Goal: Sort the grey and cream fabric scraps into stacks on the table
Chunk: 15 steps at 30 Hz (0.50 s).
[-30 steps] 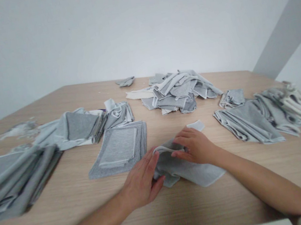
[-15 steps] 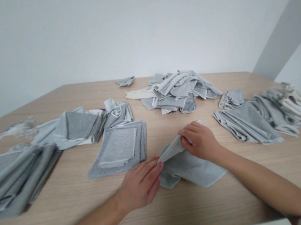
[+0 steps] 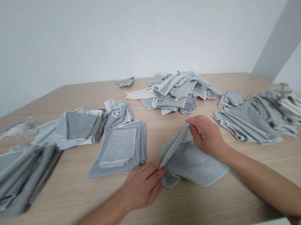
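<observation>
— Where is the grey cloth (image 3: 197, 166)?
— On the surface (image 3: 194, 215), its lower part spread there and one edge lifted, running straight between two grips
— How does the left hand (image 3: 144, 185) hold it?
— Closed on the nearer end of that edge, while the right hand (image 3: 207, 137) pinches the farther, higher end
— And around it?
— A flat cloth stack (image 3: 118, 145) to the left, folded cloths (image 3: 246, 124) to the right, a loose heap (image 3: 178, 90) beyond

wood-grain tbl (image 3: 74, 186), whitish scraps (image 3: 19, 129) at L, pale wall (image 3: 135, 26) in bkgd
</observation>
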{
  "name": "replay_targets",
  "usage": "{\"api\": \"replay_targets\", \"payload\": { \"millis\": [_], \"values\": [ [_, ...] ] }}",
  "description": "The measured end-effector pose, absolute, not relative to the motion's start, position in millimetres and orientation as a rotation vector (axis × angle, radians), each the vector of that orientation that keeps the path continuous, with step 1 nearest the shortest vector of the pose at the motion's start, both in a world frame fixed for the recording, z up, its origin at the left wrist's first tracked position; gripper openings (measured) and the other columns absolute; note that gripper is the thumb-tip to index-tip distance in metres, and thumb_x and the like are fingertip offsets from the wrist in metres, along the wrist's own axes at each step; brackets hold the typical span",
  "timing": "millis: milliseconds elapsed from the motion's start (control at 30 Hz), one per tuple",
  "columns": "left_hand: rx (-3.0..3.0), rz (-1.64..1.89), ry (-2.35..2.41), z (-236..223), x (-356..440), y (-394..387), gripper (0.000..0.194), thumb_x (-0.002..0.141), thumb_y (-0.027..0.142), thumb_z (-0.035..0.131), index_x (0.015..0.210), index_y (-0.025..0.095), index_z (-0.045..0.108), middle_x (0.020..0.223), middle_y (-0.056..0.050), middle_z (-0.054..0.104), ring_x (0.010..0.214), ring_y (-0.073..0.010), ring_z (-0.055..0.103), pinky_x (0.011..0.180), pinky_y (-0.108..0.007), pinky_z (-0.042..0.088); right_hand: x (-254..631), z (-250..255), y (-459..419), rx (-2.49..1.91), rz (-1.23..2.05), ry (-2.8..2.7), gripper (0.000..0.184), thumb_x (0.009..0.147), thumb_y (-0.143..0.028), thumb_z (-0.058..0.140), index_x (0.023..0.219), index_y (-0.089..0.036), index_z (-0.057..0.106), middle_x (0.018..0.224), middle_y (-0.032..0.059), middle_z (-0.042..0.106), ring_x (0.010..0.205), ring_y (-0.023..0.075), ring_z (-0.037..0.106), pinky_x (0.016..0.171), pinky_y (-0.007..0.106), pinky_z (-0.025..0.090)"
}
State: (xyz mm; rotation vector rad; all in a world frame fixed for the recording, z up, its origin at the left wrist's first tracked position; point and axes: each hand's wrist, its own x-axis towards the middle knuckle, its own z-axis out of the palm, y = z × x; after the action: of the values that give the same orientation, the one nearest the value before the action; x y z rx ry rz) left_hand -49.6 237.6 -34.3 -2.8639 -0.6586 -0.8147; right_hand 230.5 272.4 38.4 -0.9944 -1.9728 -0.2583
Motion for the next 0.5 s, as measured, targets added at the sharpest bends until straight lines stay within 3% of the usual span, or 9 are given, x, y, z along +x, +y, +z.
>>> {"api": "replay_targets", "payload": {
  "millis": [300, 500],
  "values": [
    [-2.627, -1.441, -0.887, -36.3, -58.4, 236.9, 0.032, 0.084, 0.004, 0.058, 0.112, 0.017, 0.058, 0.105, -0.009, 0.062, 0.093, -0.0159, 0.062, 0.080, -0.025, 0.053, 232.4, 41.9, 270.4, -1.173, -0.251, -1.856, 0.021, 0.094, -0.021, 0.037, 0.106, -0.019, 0.055, 0.093, 0.0095, 0.064, 0.088, 0.0213, 0.061, 0.075, 0.033, 0.048],
    [-2.455, -1.515, -1.184, -36.5, -56.7, 240.4, 0.027, 0.086, 0.008, 0.054, 0.111, 0.018, 0.057, 0.097, -0.007, 0.061, 0.088, -0.0162, 0.060, 0.077, -0.027, 0.051, 232.3, 44.0, 268.7, -1.229, -0.264, -1.832, 0.022, 0.094, -0.025, 0.038, 0.104, -0.020, 0.056, 0.096, 0.0100, 0.066, 0.090, 0.0216, 0.063, 0.076, 0.033, 0.048]
  ]
}}
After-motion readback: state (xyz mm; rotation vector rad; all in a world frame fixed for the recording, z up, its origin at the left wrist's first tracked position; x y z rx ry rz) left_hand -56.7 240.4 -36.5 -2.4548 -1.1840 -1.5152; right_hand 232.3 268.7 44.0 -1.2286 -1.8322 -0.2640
